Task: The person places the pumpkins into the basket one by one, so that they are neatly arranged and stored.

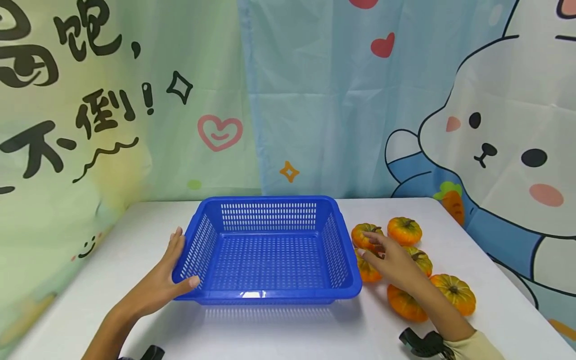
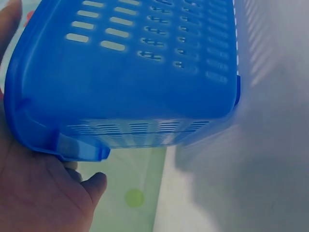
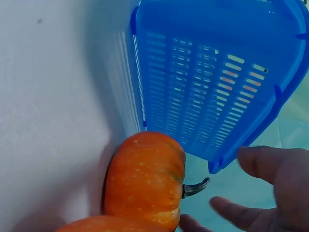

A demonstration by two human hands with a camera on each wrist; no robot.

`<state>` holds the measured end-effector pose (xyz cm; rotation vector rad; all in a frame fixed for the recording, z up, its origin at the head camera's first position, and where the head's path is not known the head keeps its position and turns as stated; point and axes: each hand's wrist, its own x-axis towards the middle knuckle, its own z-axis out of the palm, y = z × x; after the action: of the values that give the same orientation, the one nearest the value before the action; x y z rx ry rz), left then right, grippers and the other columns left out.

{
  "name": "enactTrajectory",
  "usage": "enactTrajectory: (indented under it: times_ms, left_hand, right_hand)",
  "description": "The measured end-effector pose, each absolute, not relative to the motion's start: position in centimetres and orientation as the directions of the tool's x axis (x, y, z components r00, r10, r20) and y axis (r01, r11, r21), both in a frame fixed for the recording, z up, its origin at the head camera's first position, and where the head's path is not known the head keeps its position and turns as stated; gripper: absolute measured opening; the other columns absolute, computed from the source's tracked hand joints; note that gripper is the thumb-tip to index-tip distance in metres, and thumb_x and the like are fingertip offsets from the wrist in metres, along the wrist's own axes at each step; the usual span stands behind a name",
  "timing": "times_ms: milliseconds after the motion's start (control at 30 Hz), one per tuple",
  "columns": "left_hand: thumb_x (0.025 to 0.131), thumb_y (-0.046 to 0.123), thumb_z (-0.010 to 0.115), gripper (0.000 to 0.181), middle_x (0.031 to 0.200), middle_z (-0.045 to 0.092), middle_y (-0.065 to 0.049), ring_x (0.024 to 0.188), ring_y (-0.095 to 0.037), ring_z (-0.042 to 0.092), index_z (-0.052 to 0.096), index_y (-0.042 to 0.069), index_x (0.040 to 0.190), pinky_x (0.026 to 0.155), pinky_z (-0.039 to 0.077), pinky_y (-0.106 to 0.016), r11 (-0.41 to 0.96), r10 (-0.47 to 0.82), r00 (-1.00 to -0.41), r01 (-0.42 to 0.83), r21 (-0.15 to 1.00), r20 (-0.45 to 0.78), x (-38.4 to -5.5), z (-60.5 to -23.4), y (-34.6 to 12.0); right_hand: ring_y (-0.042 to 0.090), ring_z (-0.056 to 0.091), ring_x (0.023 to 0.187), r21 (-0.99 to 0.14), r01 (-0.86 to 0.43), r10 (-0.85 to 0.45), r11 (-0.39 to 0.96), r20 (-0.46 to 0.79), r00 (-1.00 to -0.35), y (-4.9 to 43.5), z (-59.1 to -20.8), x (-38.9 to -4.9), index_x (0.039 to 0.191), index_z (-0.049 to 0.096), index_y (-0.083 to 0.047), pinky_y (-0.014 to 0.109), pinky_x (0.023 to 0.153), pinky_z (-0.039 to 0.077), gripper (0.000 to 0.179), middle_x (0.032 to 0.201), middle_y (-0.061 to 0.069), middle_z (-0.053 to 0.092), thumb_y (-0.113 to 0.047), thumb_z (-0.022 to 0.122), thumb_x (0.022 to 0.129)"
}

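A blue plastic basket with slotted walls stands on the table, with nothing inside. My left hand lies along its left rim, thumb near the front corner and fingers straight. In the left wrist view that hand touches the rim from outside. To the right of the basket, my right hand reaches over several small orange pumpkins, its fingers loosely bent with nothing between them. The right wrist view has a pumpkin with a dark curved stem close to the fingertips, beside the basket wall.
More pumpkins lie around the right hand, one at the back and one at the front right. The white table ends at a printed curtain behind. A dark wrist mount sits by the right sleeve.
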<state>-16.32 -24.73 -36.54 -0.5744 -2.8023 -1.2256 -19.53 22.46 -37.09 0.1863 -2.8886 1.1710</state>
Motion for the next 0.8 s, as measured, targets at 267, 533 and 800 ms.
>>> enactTrajectory:
  times_ms: [267, 533, 800]
  left_hand:
    - [0.074, 0.033, 0.08, 0.118, 0.162, -0.01, -0.011, 0.145, -0.041, -0.007, -0.001, 0.004, 0.155, 0.102, 0.01, -0.075, 0.616, 0.313, -0.933, 0.343, 0.709, 0.18, -16.5, -37.0, -24.6]
    - [0.072, 0.029, 0.082, 0.115, 0.163, -0.006, -0.007, 0.145, -0.043, -0.001, 0.007, 0.003, 0.155, 0.1, 0.013, -0.077, 0.62, 0.274, -0.939, 0.337, 0.708, 0.207, -16.0, -37.4, -24.7]
    - [0.072, 0.024, 0.082, 0.112, 0.163, 0.004, -0.007, 0.143, -0.046, 0.01, 0.01, 0.002, 0.155, 0.103, 0.022, -0.07, 0.563, 0.264, -0.932, 0.357, 0.746, 0.247, -16.5, -38.1, -24.3]
  right_hand:
    - [0.045, 0.052, 0.115, -0.664, -0.109, -0.114, 0.74, 0.036, -0.993, 22.7, -37.9, -20.0, 0.138, 0.047, 0.007, 0.056, 0.093, 0.046, 0.053, 0.129, 0.03, 0.053, -0.022, 0.061, 0.096]
    - [0.035, 0.059, 0.103, -0.636, -0.104, -0.12, 0.765, 0.018, -0.993, 22.7, -38.9, -20.2, 0.13, 0.057, 0.006, 0.054, 0.089, 0.049, 0.041, 0.12, 0.023, 0.061, -0.02, 0.06, 0.097]
    - [0.038, 0.06, 0.102, -0.598, -0.107, -0.136, 0.794, -0.003, -0.991, 22.6, -39.0, -20.5, 0.133, 0.056, 0.003, 0.056, 0.088, 0.049, 0.048, 0.123, 0.024, 0.061, -0.02, 0.066, 0.092]
